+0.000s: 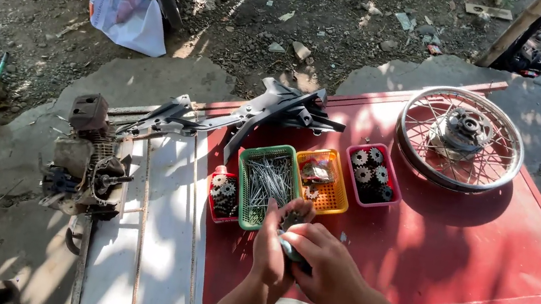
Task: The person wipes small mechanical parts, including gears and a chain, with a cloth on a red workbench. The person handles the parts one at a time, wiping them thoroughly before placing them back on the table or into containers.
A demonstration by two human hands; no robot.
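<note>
Hands meet over the near edge of the red panel (459, 249). The left hand (271, 246) and right hand (324, 267) are both closed around a small dark metal part (289, 248), mostly hidden; its kind cannot be told. Just beyond lies the green basket (268, 186) of thin metal rods, with a yellow basket (323, 180) and pink basket (372, 174) of gears to its right. A spoked wheel (459, 138) sits far right. Risk noted: the part could slip from the fingers and roll off the panel edge onto the ground; a knocked basket would scatter rods.
</note>
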